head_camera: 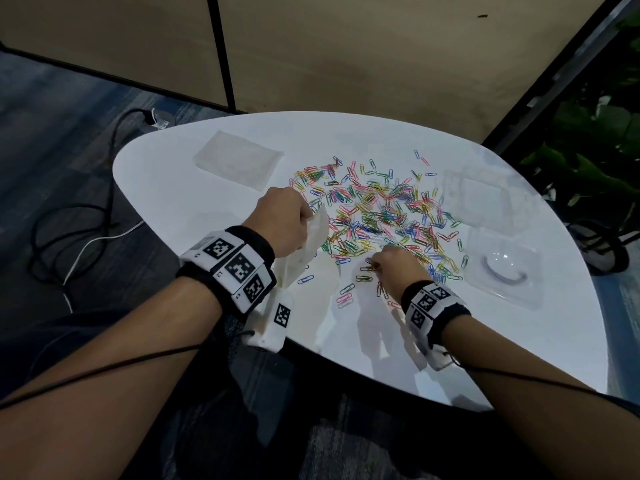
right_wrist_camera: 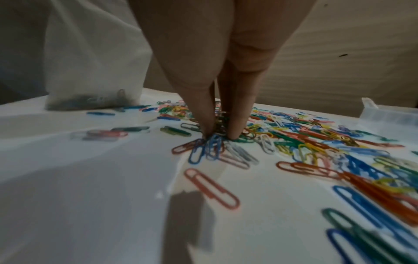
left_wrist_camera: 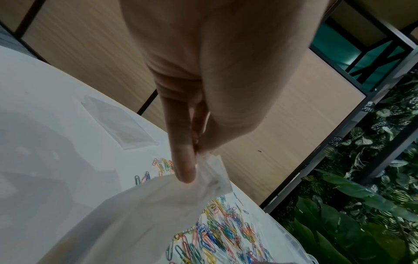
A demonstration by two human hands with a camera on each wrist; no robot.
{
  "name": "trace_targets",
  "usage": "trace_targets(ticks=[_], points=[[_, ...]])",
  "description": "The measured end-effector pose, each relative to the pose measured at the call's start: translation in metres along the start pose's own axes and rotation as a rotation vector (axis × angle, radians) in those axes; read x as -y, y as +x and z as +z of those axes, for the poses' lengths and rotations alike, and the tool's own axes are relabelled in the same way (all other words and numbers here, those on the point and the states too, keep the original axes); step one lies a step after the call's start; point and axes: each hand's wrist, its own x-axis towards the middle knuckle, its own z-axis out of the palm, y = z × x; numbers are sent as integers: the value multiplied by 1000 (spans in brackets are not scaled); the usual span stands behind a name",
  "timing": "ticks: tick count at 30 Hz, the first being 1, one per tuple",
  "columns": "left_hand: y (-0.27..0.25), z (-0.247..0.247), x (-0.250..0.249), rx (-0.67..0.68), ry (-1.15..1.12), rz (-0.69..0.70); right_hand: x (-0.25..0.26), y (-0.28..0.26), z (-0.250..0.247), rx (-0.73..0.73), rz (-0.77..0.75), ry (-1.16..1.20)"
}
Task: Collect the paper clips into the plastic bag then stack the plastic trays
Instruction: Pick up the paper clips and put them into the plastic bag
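Several coloured paper clips lie scattered over the middle of the white table. My left hand pinches the top edge of the translucent plastic bag, which hangs down to the table at the pile's left; a few clips show in the bag's bottom. My right hand is down on the near edge of the pile, thumb and fingers pinching a small bunch of clips. In the left wrist view the fingers grip the bag's rim. Three clear plastic trays lie around the pile: far left, right, near right.
The table's curved front edge runs just under my wrists. Black and white cables lie on the carpet to the left. Beige partition panels stand behind the table, and green plants to the right.
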Motion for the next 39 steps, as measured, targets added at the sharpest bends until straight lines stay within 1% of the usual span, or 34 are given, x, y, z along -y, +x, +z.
trace_targets(ticks=[5, 7, 8, 10, 12, 13, 15, 17, 18, 19, 22, 24, 28, 31, 33, 34, 37, 38, 39], points=[[-2, 0, -1, 2, 13, 1, -18, 2, -32, -87, 328, 528], [-2, 0, -1, 6, 12, 0, -23, 4, -46, -112, 421, 797], [-2, 0, -1, 7, 10, 0, -21, 4, -54, -118, 437, 977], [-1, 1, -3, 5, 3, -6, -11, 4, -71, -128, 396, 1350], [-2, 3, -5, -9, -11, -15, 6, 1, -88, -93, 298, 1637], [-2, 4, -6, -13, -16, -17, 18, -1, -95, -53, 252, 1725], [-4, 6, -8, -18, -24, -8, 42, -7, -103, 26, 189, 1824], [-4, 7, -9, -13, -40, 5, 64, -12, -99, 67, 175, 1824], [-5, 8, -9, -9, -48, 10, 73, -13, -95, 55, 174, 1763], [-6, 8, -9, -5, -56, 15, 80, -14, -90, 16, 166, 1643], [-9, 7, -10, -14, -95, 37, 90, -12, -83, -129, 76, 1157], [-11, 7, -10, -16, -116, 52, 94, -12, -85, -167, 19, 955], [-11, 8, -11, -28, -100, 71, 93, -9, -85, -172, -54, 727], [-10, 8, -12, -28, -128, 49, 91, -9, -85, -99, -144, 527], [-10, 8, -12, -30, -119, 41, 91, -12, -91, -78, -197, 498], [-10, 7, -11, -35, -115, 38, 90, -13, -95, -113, -207, 529], [-8, -1, -6, -55, -121, 7, 76, -18, -105, -362, -186, 683], [-7, -4, -5, -61, -122, -5, 70, -21, -104, -409, -196, 685], [-6, -7, -3, -74, -121, -12, 65, -26, -102, -397, -224, 635]])
